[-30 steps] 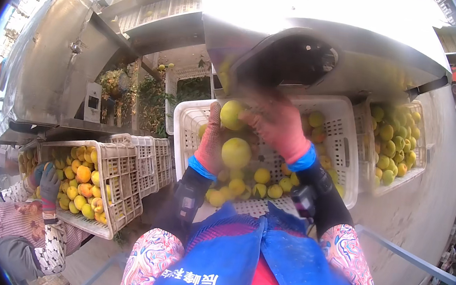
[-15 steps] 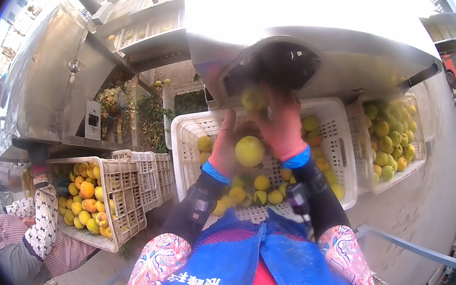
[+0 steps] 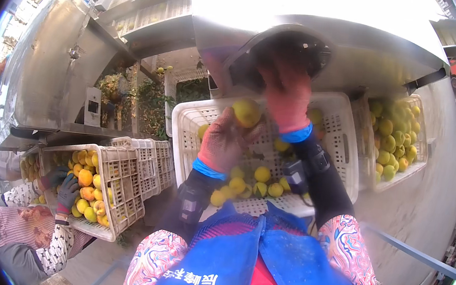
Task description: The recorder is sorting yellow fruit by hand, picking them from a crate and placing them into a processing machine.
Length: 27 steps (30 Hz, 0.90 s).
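My left hand (image 3: pixel 222 143), in a pink glove with a blue cuff, holds a yellow-green peach (image 3: pixel 246 113) at its fingertips, above the white plastic crate (image 3: pixel 180 131). My right hand (image 3: pixel 290 102), gloved the same way, reaches up to the dark, rounded opening (image 3: pixel 311 51) of a metal machine. Its fingers are blurred and partly lost in the shadow, so whether they hold anything does not show. Several more peaches (image 3: pixel 262 174) lie in the crate below both hands.
A second crate of peaches (image 3: pixel 394 142) stands at the right. At the left, a co-worker's gloved hands (image 3: pixel 68 191) rest over peaches in a tilted white crate (image 3: pixel 116 186). A metal cabinet (image 3: pixel 51 66) rises behind it, and a blue-grey rail (image 3: pixel 418 252) runs at the right.
My left hand has turned and lifted, with a peach at its fingertips. The right hand has moved up to the opening, and no peach shows by it now. The co-worker's hands have come over the left crate.
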{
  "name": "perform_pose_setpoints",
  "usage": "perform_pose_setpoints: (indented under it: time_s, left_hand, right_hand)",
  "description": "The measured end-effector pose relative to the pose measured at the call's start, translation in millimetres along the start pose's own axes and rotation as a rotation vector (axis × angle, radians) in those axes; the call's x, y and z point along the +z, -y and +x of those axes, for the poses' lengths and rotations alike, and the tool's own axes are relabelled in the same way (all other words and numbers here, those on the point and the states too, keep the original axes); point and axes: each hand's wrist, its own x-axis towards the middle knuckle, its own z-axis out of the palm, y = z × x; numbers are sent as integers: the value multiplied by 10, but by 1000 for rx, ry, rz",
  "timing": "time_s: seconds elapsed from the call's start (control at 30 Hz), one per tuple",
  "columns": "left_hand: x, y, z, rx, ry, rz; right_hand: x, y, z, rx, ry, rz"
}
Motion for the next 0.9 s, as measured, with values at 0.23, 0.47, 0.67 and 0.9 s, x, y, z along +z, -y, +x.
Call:
perform_pose_setpoints:
  time_s: [0.23,0.47,0.67,0.9]
  left_hand:
    - [230,-41,-137,443,113,1200]
    - [123,-217,231,118,15,469]
    - [-377,88,296,21,-259,900]
    - [-1539,1461,99,-140,218,2022]
  right_hand:
    - [-380,528,-451,231,435,350]
    - [-289,322,-540,57,240,400]
    - [-14,141,-414,-3,-18,27]
    - [147,-361,173,-137,-39,125]
